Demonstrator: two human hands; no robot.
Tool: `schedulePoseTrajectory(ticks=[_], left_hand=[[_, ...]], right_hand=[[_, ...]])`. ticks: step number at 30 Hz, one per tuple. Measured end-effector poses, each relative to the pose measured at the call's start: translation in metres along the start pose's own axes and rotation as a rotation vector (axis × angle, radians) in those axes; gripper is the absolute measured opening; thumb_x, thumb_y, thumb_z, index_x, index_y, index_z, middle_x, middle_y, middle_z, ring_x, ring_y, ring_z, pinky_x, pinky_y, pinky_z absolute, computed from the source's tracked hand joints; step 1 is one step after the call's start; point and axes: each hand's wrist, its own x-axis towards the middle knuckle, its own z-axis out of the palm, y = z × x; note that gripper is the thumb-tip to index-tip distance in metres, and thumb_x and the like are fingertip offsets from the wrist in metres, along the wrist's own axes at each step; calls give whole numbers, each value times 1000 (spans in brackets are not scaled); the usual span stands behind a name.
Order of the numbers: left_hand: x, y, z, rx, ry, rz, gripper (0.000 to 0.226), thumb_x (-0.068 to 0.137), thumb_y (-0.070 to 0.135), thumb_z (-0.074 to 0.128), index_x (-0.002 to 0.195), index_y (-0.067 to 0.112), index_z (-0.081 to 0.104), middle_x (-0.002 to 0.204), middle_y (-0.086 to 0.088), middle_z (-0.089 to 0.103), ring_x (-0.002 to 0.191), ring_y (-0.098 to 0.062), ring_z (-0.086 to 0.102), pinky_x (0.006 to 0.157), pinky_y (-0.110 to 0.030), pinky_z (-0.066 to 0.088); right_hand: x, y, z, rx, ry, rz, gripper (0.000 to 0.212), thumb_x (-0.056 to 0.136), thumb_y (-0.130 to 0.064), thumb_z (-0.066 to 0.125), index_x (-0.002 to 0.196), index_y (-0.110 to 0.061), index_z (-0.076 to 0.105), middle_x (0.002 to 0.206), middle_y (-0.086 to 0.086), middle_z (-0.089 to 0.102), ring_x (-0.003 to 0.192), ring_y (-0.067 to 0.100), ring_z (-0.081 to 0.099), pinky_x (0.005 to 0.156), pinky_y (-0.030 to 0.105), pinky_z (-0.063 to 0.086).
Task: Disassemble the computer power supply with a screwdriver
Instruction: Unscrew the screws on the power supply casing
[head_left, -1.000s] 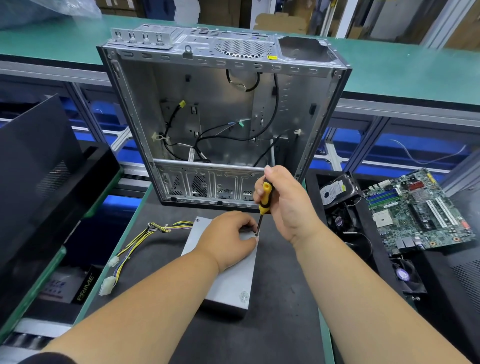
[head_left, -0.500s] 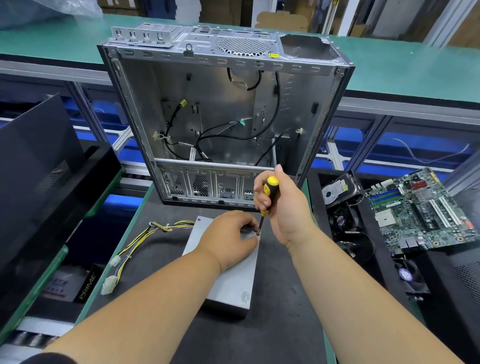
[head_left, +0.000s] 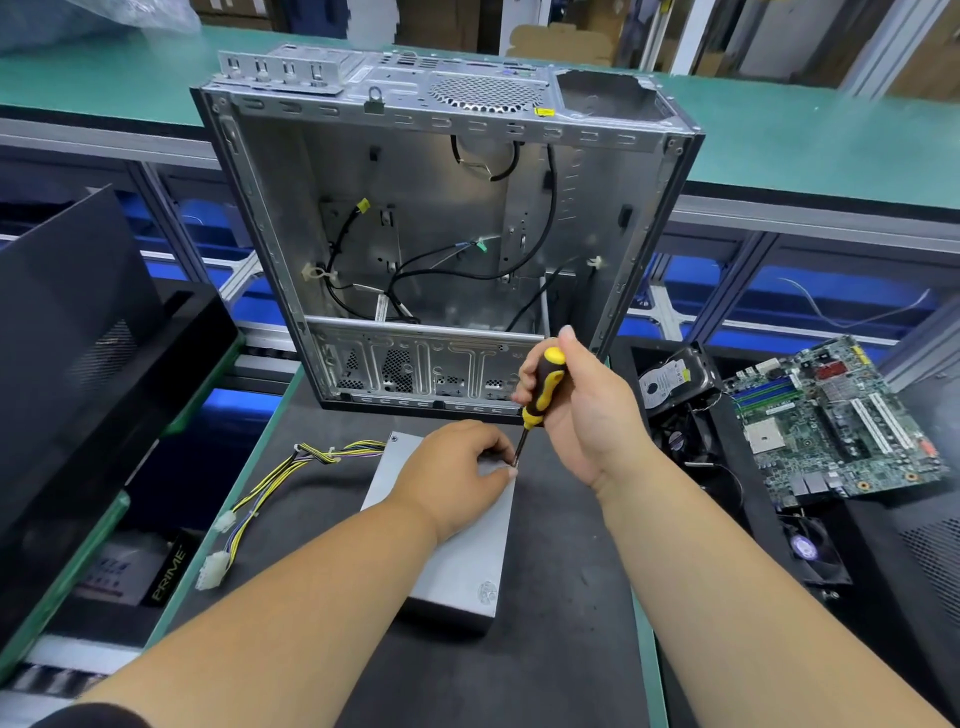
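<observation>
Well, the job looks like it has only just got going. The power supply (head_left: 457, 551) is a closed grey metal box lying flat on the dark mat under the left hand (head_left: 457, 473), and its lid looks to be on, so I think most of the screws are yet to come out. One screw shows in the far corner of the box, out past the left hand's knuckles. The right hand (head_left: 576, 410) has its fingers wrapped round the black and yellow handle of the screwdriver (head_left: 537, 400), with the thumb up near the top. The thin metal tip points down to the box's corner, right beside the left hand's fingertips. The left hand rests on top of the box with its fingers curled down at that corner; it seems to steady the tip or pinch a small screw, but I cannot tell which. A bunch of yellow and black wires (head_left: 270, 493) runs out of the box, off to the left of the left hand.
</observation>
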Motion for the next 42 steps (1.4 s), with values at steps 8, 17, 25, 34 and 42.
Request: schedulePoseTrajectory(ticks=[8, 17, 25, 34, 42], left_hand=[[-2, 4, -2, -6, -2, 11, 9, 83, 22, 71, 90, 25, 67, 89, 15, 61, 92, -5, 54, 85, -27, 48], [-2, 3, -3, -2, -17, 12, 14, 81, 23, 71, 86, 32, 61, 87, 16, 59, 91, -3, 53, 84, -24, 48], [-1, 1, -1, -14, -15, 19, 15, 80, 24, 71, 84, 34, 60, 87, 17, 60, 90, -1, 54, 82, -20, 47], [0, 0, -1, -1, -12, 30, 14, 80, 23, 70, 87, 32, 62, 86, 17, 60, 87, 1, 52, 79, -14, 43], [-1, -2, 0, 5, 4, 30, 13, 80, 24, 71, 88, 30, 64, 84, 19, 58, 89, 0, 51, 80, -17, 44]], right_hand=[[-3, 5, 0, 65, -55, -41, 40, 99, -42, 42, 79, -10, 53, 62, 2, 39, 58, 15, 33, 59, 26, 31], [-4, 5, -6, -56, -64, -37, 18, 84, -31, 56, 78, -16, 65, 76, -1, 60, 71, 18, 58, 74, 31, 44], [-4, 5, 4, 43, -108, -29, 27, 94, -26, 51, 85, -4, 64, 73, 4, 57, 68, 17, 50, 66, 26, 47], [4, 11, 11, 34, -8, -48, 42, 103, -33, 37, 69, -12, 49, 49, -1, 34, 48, 14, 29, 51, 25, 28], [1, 9, -3, -40, -103, -66, 24, 90, -36, 51, 82, -14, 48, 73, 2, 54, 62, 18, 47, 61, 24, 42]])
